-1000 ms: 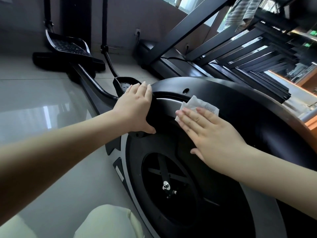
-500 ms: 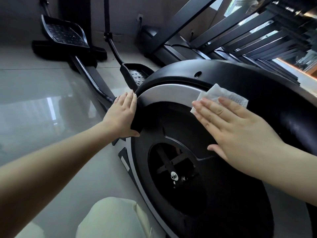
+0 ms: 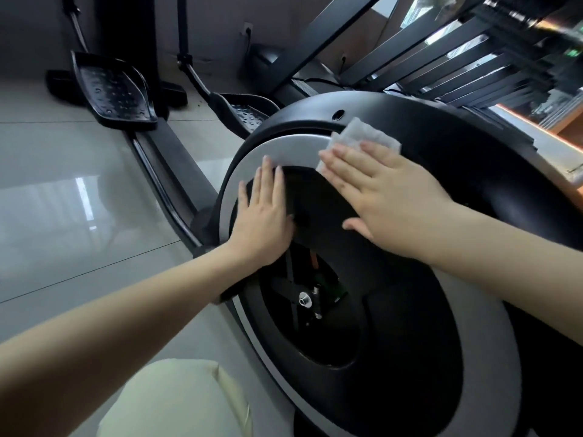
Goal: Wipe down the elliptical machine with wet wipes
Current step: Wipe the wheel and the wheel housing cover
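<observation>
Inspector A: Your right hand (image 3: 389,200) lies flat on the wet wipe (image 3: 362,134), fingers (image 3: 350,162) straight and close together, pressing it against the elliptical machine (image 3: 473,171).
Inspector B: Confirmed. The wet wipe sits high on the round flywheel cover (image 3: 410,357), where the silver ring (image 3: 293,149) meets the black shell, just below a small hole (image 3: 339,114). Its far edge shows beyond your fingertips.
Inspector A: Your left hand (image 3: 262,222) is flat too, fingers extended and holding nothing, palm on the dark inner panel (image 3: 318,200), fingertips touching the silver ring.
Inspector B: Noted. Your two hands are near each other, not touching. The hub bolt (image 3: 304,300) is exposed below them. Two black pedals (image 3: 116,89) stand beyond the flywheel cover over a glossy tiled floor (image 3: 63,200), and your knee (image 3: 176,398), in pale cloth, is at the lower edge
</observation>
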